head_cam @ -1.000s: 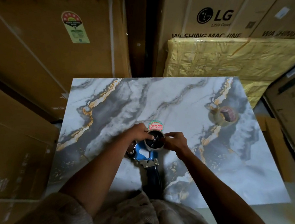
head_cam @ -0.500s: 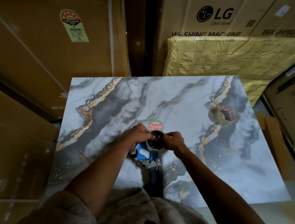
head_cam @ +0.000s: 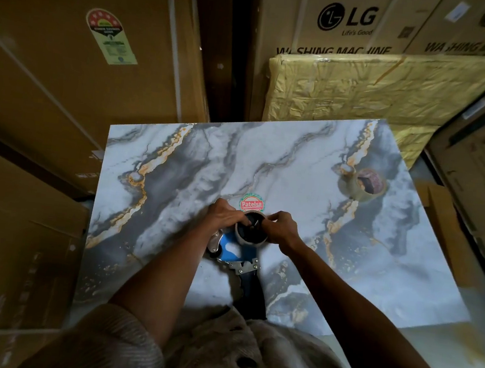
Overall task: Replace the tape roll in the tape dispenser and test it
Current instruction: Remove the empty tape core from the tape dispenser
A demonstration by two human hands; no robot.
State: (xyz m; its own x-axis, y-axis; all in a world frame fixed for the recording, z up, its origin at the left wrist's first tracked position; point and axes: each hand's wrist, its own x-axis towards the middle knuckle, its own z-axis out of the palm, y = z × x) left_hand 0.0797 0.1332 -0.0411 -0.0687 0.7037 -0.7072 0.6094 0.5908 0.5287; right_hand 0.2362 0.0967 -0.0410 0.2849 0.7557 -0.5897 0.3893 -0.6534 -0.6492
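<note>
In the head view, a marble-patterned tabletop (head_cam: 267, 171) with grey and gold veins fills the middle of the frame, and both bare forearms reach up from the lower edge to meet just below its centre. The tape dispenser (head_cam: 235, 251) lies flat on the tabletop there: its blue body and metal bracket sit below the hands, and its dark handle runs down toward the lower middle of the frame, where it disappears behind a beige garment. At the upper end of the dispenser sits a roll (head_cam: 250, 233) with a pale rim and a dark inside, mounted on the dispenser's hub. The left hand (head_cam: 225, 216) comes in from the left with its fingers closed on the upper left rim of that roll, and the right hand (head_cam: 280, 227) comes in from the right with its fingers pinched on the upper right rim; the two sets of fingertips nearly meet over the top of the roll. Just above the hands, a round red-and-green sticker (head_cam: 251, 203) reading "Patelsa" lies on the tabletop. A second tape roll (head_cam: 366, 184), brownish, rests on the tabletop in the right part of the frame, well apart from the dispenser. Cardboard boxes (head_cam: 359, 18) printed with "LG" stand along the top of the frame, and a yellow wrapped package (head_cam: 382, 87) leans below them.
</note>
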